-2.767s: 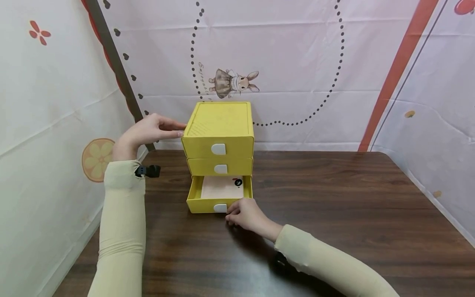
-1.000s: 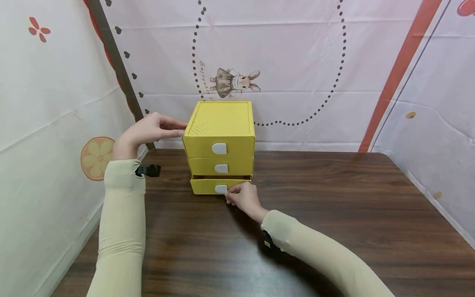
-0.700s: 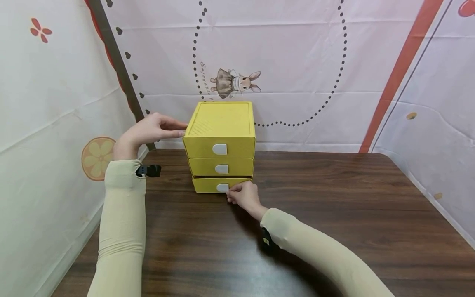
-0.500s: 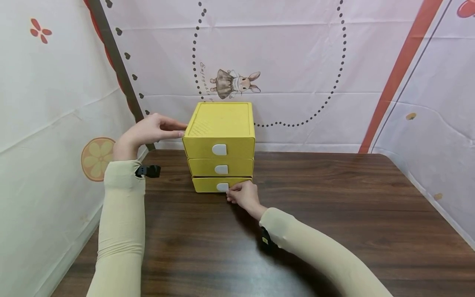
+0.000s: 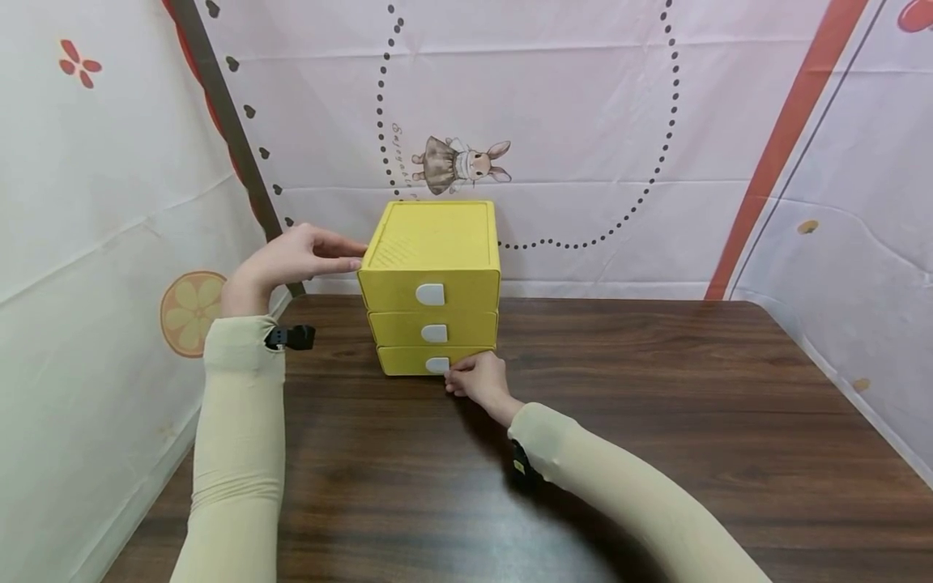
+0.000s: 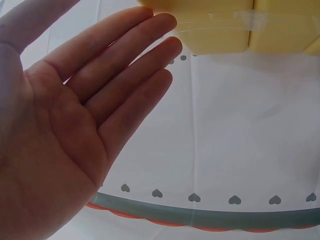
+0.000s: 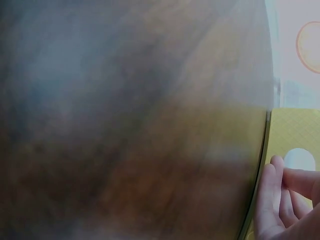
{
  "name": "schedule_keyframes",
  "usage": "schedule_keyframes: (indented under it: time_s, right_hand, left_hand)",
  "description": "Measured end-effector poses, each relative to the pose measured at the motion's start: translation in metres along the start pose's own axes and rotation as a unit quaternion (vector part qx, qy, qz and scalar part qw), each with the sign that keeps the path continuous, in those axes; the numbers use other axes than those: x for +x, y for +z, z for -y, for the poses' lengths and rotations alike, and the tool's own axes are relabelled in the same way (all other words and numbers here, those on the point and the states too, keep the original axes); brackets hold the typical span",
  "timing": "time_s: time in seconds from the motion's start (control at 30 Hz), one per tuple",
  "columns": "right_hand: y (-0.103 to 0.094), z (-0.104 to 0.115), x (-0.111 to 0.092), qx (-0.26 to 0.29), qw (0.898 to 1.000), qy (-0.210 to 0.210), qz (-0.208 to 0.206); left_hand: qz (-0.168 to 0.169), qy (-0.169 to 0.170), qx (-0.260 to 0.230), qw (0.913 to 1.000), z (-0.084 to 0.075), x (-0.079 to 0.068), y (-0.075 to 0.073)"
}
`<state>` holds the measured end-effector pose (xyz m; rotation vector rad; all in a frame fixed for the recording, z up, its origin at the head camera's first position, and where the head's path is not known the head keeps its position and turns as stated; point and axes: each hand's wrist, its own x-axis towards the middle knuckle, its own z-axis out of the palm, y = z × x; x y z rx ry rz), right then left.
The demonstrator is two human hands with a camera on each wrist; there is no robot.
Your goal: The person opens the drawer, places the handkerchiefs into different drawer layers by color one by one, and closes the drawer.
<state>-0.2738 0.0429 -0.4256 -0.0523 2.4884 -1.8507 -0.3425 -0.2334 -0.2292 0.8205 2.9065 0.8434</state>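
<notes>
A yellow drawer cabinet [image 5: 430, 235] of three stacked drawers stands on the dark wooden table, each front bearing a white pull tab. My left hand [image 5: 291, 255] rests its fingertips against the cabinet's upper left side; in the left wrist view its palm shows, with straight fingers [image 6: 135, 95] reaching to the yellow wall. At the bottom drawer [image 5: 404, 361], which sits flush under the others, my right hand [image 5: 481, 380] pinches the right edge of the white pull tab [image 5: 436, 365]. The right wrist view shows curled fingers [image 7: 272, 195] and thumb beside a white tab [image 7: 300, 159].
Wood-grain table [image 5: 656, 421] stretches to the right and in front of the cabinet. A printed white cloth [image 5: 583, 121] hangs behind, with a rabbit picture [image 5: 459, 162]. Another cloth wall [image 5: 109, 202] stands close at the left, and one at the right.
The bottom drawer, pulled out earlier with a pale sheet showing inside, has slid back in until flush. My right hand moved away from me with it. The left hand has stayed put.
</notes>
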Motion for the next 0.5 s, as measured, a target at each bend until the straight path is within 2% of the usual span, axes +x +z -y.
schedule_keyframes:
  time_s: [0.3, 0.5]
  right_hand:
    - [0.0001, -0.0009, 0.0010, 0.004, 1.000, 0.000, 0.004]
    - [-0.0070, 0.0023, -0.0022, -0.032, 0.999, -0.014, 0.025]
  left_hand:
    - [-0.002, -0.001, 0.005, 1.0000, 0.0033, 0.0001, 0.0003]
    - [-0.003, -0.001, 0.002, 1.0000, 0.0047, -0.0005, 0.0019]
